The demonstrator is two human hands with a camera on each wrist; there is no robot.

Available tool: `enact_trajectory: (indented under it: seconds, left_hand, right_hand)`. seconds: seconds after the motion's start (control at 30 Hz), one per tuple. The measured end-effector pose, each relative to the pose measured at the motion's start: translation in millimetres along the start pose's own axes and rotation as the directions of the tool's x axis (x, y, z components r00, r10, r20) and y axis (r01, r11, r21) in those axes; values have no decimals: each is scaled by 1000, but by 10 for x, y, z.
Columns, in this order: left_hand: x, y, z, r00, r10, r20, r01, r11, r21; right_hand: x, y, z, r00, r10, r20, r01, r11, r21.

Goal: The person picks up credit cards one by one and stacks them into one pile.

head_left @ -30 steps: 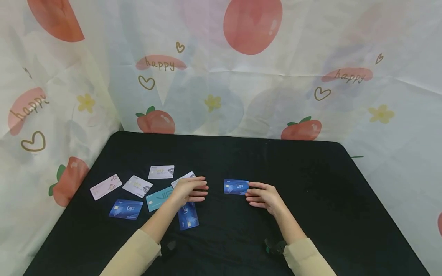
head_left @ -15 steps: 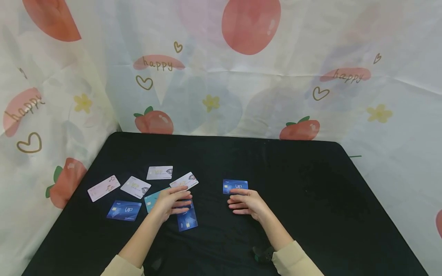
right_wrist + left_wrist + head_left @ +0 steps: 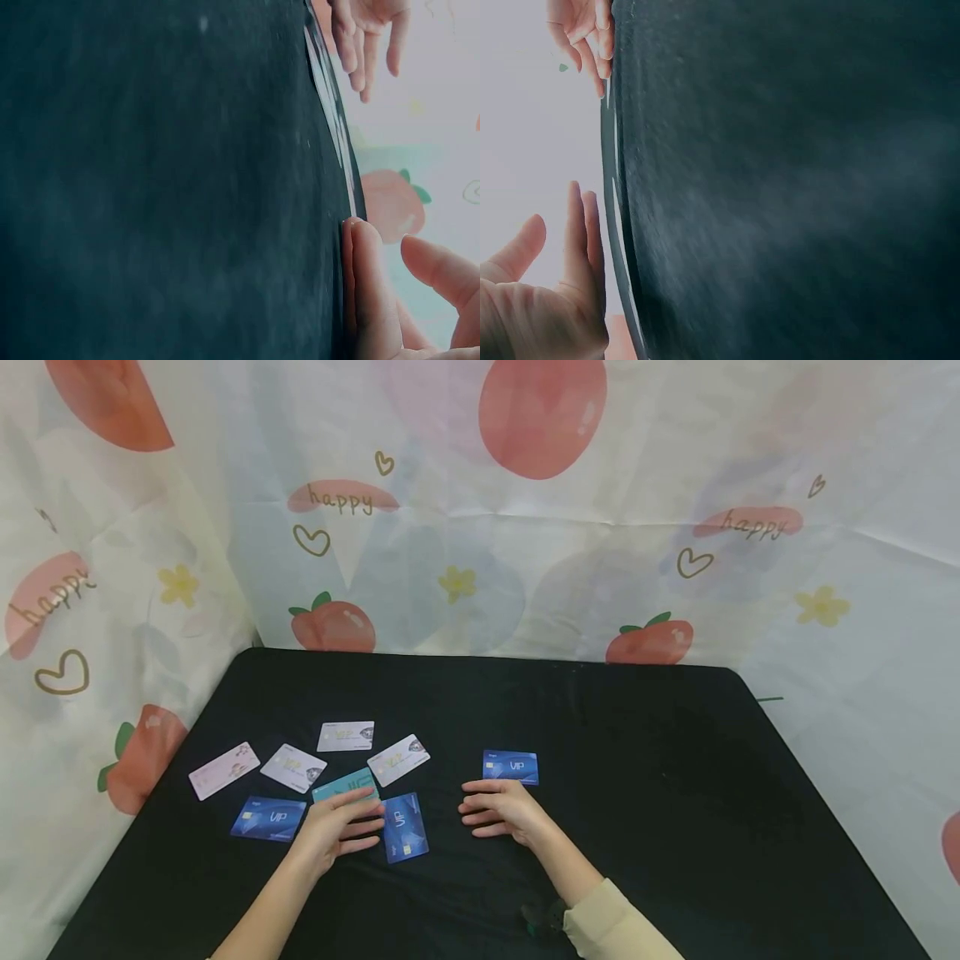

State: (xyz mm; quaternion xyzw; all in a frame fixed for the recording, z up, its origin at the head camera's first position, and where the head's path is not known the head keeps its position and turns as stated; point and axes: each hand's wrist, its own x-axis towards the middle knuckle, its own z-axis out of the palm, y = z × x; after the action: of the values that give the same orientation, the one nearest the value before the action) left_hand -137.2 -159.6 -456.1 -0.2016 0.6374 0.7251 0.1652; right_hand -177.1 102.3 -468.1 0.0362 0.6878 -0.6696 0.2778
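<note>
In the head view my left hand [image 3: 337, 831] is over the near edge of a teal VIP card [image 3: 347, 785], fingers extended and holding nothing. Just right of its fingertips lies a blue card [image 3: 405, 828], turned lengthwise toward me. My right hand [image 3: 504, 810] is just below another blue VIP card [image 3: 511, 766], which lies apart from the others; its fingers are loosely extended and grip nothing. Both wrist views show straight or relaxed fingers, the left hand [image 3: 547, 300] in one and the right hand [image 3: 397, 315] in the other.
On the black table [image 3: 675, 793] several more cards lie at the left: a pink-white one [image 3: 224, 771], three whitish ones such as the tilted card [image 3: 399, 760], and a blue one [image 3: 268, 819]. A fruit-print curtain [image 3: 465, 527] hangs behind the table.
The right hand has let go of the separate blue card and drawn left and toward me. The left hand has moved back and left, uncovering the tilted whitish card and most of the upright blue one.
</note>
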Motion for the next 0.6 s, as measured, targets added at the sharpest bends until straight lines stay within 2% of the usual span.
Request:
enact_trajectory:
  seconds: [0.3,0.6]
  left_hand:
    - [-66,-56,-164,999,-28,-36,28,1000,-6]
    - [-88,-118,-193,998,-61,-33,60,998,-21]
  right_hand:
    - [28,-18,192,999,0,42,1,1000,-31]
    - [45,-25,335,997,20,76,-18,1000,-21]
